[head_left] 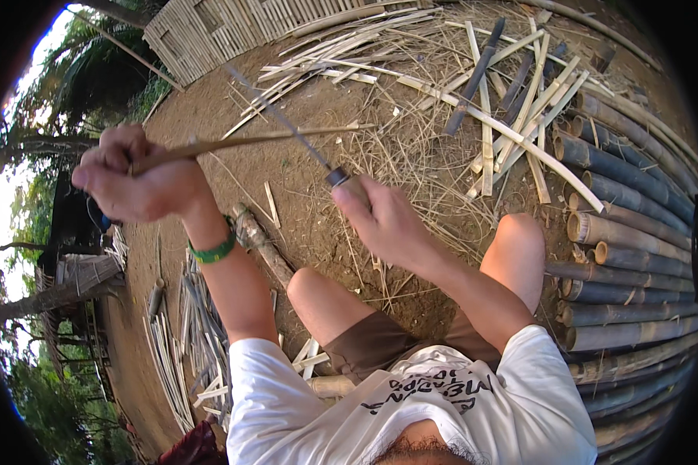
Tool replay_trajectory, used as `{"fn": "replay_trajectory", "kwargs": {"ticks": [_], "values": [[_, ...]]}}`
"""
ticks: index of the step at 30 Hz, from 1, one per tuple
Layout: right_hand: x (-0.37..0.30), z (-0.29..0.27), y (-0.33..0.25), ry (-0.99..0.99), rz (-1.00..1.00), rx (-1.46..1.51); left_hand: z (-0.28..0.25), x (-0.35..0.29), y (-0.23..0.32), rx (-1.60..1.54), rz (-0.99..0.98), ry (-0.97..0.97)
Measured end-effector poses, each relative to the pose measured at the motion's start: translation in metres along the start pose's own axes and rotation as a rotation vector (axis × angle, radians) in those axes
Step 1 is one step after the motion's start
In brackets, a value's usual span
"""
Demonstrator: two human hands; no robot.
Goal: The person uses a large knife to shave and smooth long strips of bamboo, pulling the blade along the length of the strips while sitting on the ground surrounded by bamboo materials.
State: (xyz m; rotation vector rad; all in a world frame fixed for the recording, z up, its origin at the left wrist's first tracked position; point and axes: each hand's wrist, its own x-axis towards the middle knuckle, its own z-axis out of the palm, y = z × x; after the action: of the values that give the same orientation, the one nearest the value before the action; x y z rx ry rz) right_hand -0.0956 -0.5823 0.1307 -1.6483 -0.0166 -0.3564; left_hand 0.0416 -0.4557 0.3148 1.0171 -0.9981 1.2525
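Observation:
My left hand (pixel 136 174), raised at the left with a green band on its wrist, is closed around one end of a thin bamboo strip (pixel 248 141). The strip stretches to the right in front of me. In my right hand (pixel 384 221) is the handle of a long knife (pixel 291 128). Its narrow blade points up and to the left, crossing the strip in this view and blurred toward the tip. Whether blade and strip touch, I cannot tell. Both my knees (pixel 518 232) are bent below the hands.
Split bamboo strips (pixel 520 132) and shavings lie scattered over the dirt ground ahead. Whole bamboo poles (pixel 636 248) are stacked along the right. More strips (pixel 198 333) are heaped at the lower left, near a short log (pixel 264 248). A bamboo wall (pixel 225 35) stands at the back.

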Motion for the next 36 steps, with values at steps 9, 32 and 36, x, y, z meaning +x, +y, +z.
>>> {"fn": "replay_trajectory", "kwargs": {"ticks": [9, 32, 36], "values": [[0.022, 0.003, 0.038, -0.042, 0.003, -0.119, -0.01, 0.002, 0.001, 0.091, -0.059, -0.006], [0.043, -0.004, 0.089, -0.052, 0.27, -0.159, -0.008, 0.036, -0.032, 0.168, -0.11, 0.026], [0.013, 0.01, 0.012, -0.143, -0.062, -0.055, -0.071, 0.128, -0.041, 0.104, -0.118, 0.155]]}}
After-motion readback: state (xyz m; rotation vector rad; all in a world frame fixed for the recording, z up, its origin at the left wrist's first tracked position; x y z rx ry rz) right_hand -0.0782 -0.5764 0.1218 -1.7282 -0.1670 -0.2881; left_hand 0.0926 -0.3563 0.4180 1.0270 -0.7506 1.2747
